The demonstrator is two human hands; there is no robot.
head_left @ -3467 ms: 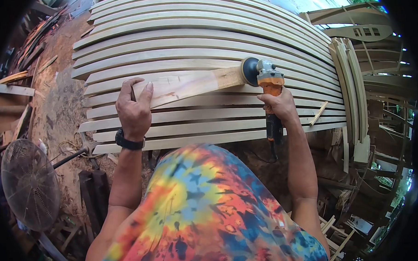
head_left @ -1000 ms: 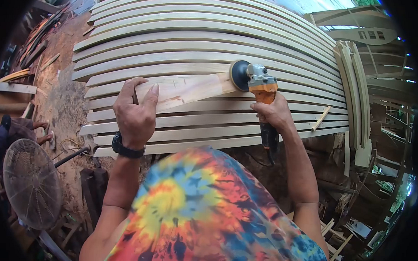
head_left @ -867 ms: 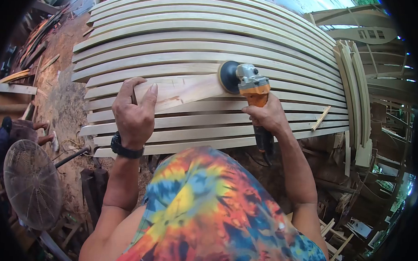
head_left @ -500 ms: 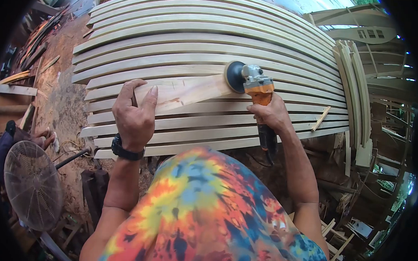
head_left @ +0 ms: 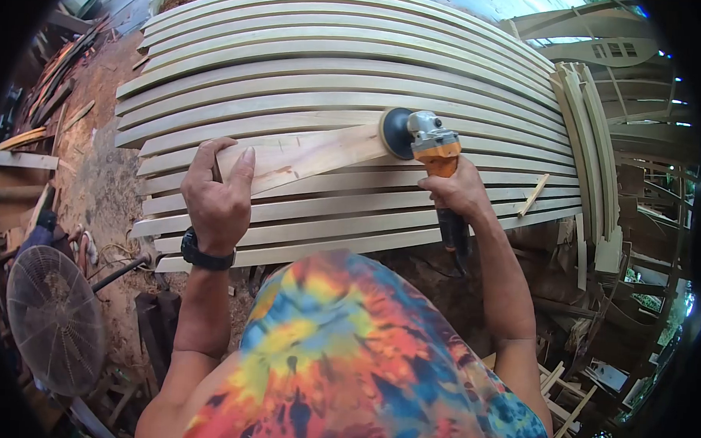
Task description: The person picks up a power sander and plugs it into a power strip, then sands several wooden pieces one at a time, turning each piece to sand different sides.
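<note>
My left hand (head_left: 219,187), with a dark watch on its wrist, grips the near left end of a pale wooden board (head_left: 314,157). The board slants up to the right across a row of long wooden slats (head_left: 332,81). My right hand (head_left: 461,190) is closed around the orange and black body of an angle grinder (head_left: 436,149). The grinder's round disc (head_left: 397,133) stands on edge against the board's right end. Whether the disc spins cannot be made out.
A round fan (head_left: 56,321) stands at the lower left, with part of another person (head_left: 39,235) behind it. Upright-stacked boards (head_left: 592,150) lie across the slats' right end. A loose wood strip (head_left: 533,194) rests on the slats. Scrap wood lies on the left floor.
The view has shifted slightly. My left hand appears a little lower and further left, and the grinder slightly further right. Both hands keep their holds. The person behind the fan has moved a little right.
</note>
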